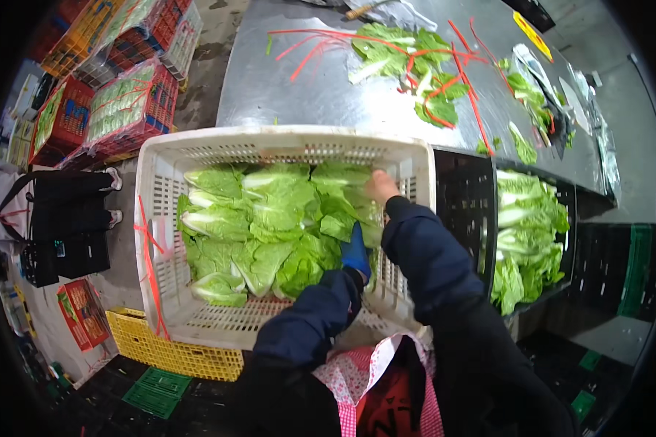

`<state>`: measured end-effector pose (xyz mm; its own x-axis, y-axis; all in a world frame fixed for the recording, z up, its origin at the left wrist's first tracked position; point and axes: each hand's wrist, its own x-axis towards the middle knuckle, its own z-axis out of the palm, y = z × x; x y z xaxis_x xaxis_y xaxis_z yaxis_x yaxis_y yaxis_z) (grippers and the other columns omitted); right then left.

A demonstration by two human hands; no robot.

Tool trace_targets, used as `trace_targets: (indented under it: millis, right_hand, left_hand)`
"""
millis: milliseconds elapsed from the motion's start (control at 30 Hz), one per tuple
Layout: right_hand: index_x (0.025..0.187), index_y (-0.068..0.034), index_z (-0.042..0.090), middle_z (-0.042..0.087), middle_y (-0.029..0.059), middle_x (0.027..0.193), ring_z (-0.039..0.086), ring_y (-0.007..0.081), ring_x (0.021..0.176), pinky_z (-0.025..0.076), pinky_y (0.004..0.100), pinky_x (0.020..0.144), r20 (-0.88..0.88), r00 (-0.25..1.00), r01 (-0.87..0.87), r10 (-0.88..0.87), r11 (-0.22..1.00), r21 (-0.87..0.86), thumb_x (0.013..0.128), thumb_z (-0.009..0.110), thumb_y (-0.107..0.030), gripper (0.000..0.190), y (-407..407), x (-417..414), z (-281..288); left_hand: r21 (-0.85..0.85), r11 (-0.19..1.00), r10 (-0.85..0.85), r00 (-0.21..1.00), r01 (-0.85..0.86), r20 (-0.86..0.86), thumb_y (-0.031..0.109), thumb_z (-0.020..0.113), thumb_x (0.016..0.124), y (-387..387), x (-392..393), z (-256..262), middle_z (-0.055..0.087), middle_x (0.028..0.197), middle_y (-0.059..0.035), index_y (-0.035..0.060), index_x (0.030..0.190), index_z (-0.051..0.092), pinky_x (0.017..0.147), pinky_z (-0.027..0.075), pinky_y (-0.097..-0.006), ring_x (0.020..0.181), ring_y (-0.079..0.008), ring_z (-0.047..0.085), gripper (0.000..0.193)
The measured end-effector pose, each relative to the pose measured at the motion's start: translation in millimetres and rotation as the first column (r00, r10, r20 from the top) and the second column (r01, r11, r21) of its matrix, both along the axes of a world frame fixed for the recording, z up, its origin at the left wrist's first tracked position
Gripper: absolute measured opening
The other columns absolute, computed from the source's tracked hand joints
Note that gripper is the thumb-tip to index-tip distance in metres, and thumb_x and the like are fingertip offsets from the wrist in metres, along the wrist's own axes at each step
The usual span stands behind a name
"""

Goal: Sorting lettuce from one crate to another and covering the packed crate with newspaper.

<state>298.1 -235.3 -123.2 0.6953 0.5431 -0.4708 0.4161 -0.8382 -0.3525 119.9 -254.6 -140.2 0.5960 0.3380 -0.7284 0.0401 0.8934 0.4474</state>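
A large white plastic crate (284, 131) stands before me, with leafy romaine-like lettuce heads (279, 218) lying in rows inside. My left hand (356, 251), in a blue glove, is among the leaves near the crate's right side. Farther up, my bare right hand (382, 187) touches a lettuce head at the crate's upper right; the head is blurred. Leaves and the hands' angle hide the fingers of both hands, so their grip cannot be told. Red plastic twine (148, 262) hangs over the crate's left wall.
Beyond the crate, a metal table (306, 98) bears loose leaves (382, 54) and red twine strips (459, 60). A black crate (571, 240) of lettuce stands at the right. A yellow crate (180, 349) is below left. At the far left are stacked red crates (161, 98) and a person (60, 213).
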Motion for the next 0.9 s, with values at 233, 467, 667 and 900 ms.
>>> trace_targets:
  millis: [233,467,667,900]
  right_hand:
    - [0.101,0.007,0.061,0.061,0.0291,0.095,0.059,0.0414,0.092,0.046,0.0463,0.082,0.341,0.931,0.077,-0.134,0.981,0.177,0.080,0.055,-0.049,0.060,5,-13,-94]
    - [0.102,0.005,0.062,0.060,0.0285,0.102,0.058,0.0378,0.098,0.043,0.0444,0.086,-0.104,0.994,-0.036,0.038,0.999,0.019,0.081,0.054,-0.054,0.063,27,-18,-82]
    - [0.103,0.007,0.061,0.058,0.0332,0.103,0.057,0.0360,0.103,0.042,0.0434,0.088,-0.288,0.930,-0.171,0.228,0.963,0.209,0.081,0.046,-0.064,0.076,3,17,-150]
    - [0.109,-0.001,0.061,0.063,0.0209,0.103,0.063,0.0315,0.087,0.048,0.0403,0.073,-0.285,0.931,-0.296,0.226,0.926,-0.233,0.082,0.058,-0.045,0.052,60,-11,-14]
  left_hand:
    - [0.728,0.533,-0.347,0.896,0.431,-0.276,0.030,0.049,0.094,-35,-40,-100,0.054,0.120,-0.0076,0.0062,0.129,0.046,0.089,0.043,-0.0315,0.106,-0.0185,0.052,0.042]
    - [0.733,0.660,-0.228,0.974,0.164,-0.012,0.033,0.049,0.094,-17,-28,-90,0.056,0.119,-0.0108,0.0051,0.129,0.047,0.089,0.044,-0.0351,0.104,-0.0212,0.054,0.045]
    - [-0.176,0.963,0.211,0.977,-0.203,0.027,0.054,0.048,0.088,8,14,-17,0.055,0.122,-0.0096,0.0088,0.129,0.048,0.094,0.042,-0.0382,0.108,-0.0244,0.052,0.061]
    - [-0.313,0.912,0.305,0.948,-0.265,0.087,0.068,0.043,0.083,47,-32,-14,0.054,0.124,-0.0074,0.0128,0.131,0.046,0.098,0.039,-0.0413,0.112,-0.0265,0.050,0.073]
